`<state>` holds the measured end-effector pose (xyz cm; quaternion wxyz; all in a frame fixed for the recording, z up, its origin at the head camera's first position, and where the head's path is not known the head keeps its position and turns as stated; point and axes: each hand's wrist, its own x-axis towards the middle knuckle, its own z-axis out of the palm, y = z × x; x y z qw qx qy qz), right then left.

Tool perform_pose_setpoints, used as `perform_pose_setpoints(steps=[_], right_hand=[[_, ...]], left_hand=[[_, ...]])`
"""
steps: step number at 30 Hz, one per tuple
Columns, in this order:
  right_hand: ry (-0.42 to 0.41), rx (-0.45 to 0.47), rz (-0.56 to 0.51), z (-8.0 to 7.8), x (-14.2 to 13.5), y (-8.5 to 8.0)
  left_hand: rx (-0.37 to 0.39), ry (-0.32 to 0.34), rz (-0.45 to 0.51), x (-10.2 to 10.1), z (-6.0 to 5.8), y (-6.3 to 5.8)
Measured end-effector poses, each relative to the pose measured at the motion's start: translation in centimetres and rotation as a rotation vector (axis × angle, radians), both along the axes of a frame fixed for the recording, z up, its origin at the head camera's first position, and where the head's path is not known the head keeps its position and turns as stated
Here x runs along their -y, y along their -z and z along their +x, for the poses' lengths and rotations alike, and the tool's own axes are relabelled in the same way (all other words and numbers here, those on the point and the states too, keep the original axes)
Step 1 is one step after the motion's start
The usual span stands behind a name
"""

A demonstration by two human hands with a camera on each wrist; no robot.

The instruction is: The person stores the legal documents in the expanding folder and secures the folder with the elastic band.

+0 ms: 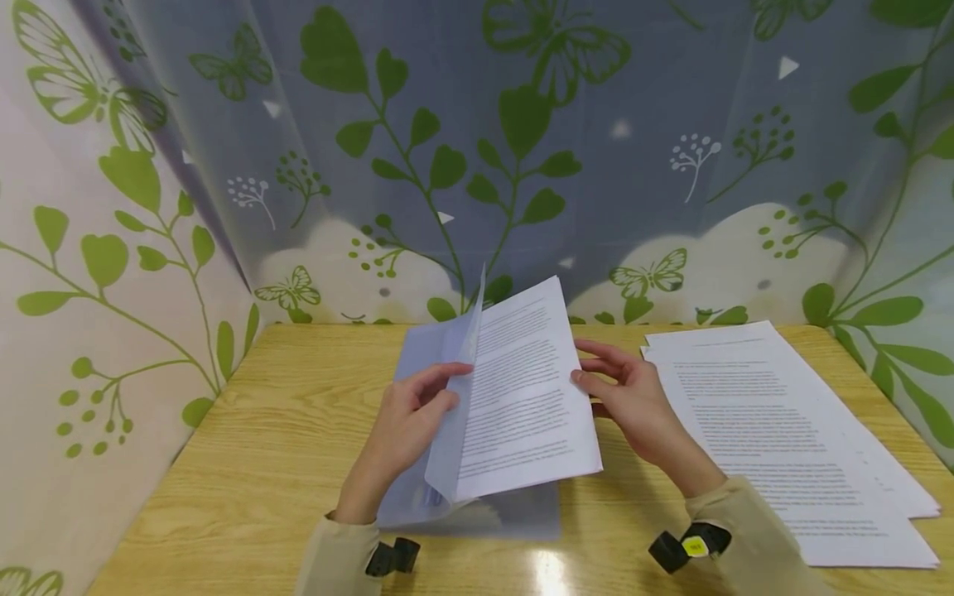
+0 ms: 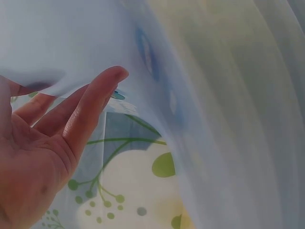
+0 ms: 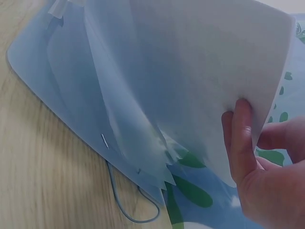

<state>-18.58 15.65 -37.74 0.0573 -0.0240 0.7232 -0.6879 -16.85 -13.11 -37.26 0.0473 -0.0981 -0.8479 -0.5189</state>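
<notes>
A translucent blue plastic folder with clear sleeves lies spread on the table. My left hand holds a raised clear sleeve by its left side; in the left wrist view some of its fingers stretch along the plastic and others are partly hidden behind it. Printed sheets stand tilted against that sleeve, their left edge covered by it. At their right edge my right hand pinches the sheets, thumb in front and fingers behind. The right wrist view shows the sheets' pale back.
A stack of printed paper lies at the table's right, partly under the right forearm. An elastic cord loops from the folder's edge. Behind the wooden table hangs a patterned curtain. Each wrist wears a black strap.
</notes>
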Motion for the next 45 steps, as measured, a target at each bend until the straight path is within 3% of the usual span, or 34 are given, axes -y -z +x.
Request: perform_pose_setpoints(steps=[29, 45], right_hand=[[-0.051, 0.047, -0.007, -0.8, 2.5, 1.6], [-0.069, 0.061, -0.011, -0.7, 3.7, 1.9]], left_hand=[[-0.069, -0.005, 0.003, 0.0, -0.3, 0.2], [-0.064, -0.002, 0.031, 0.0, -0.2, 0.3]])
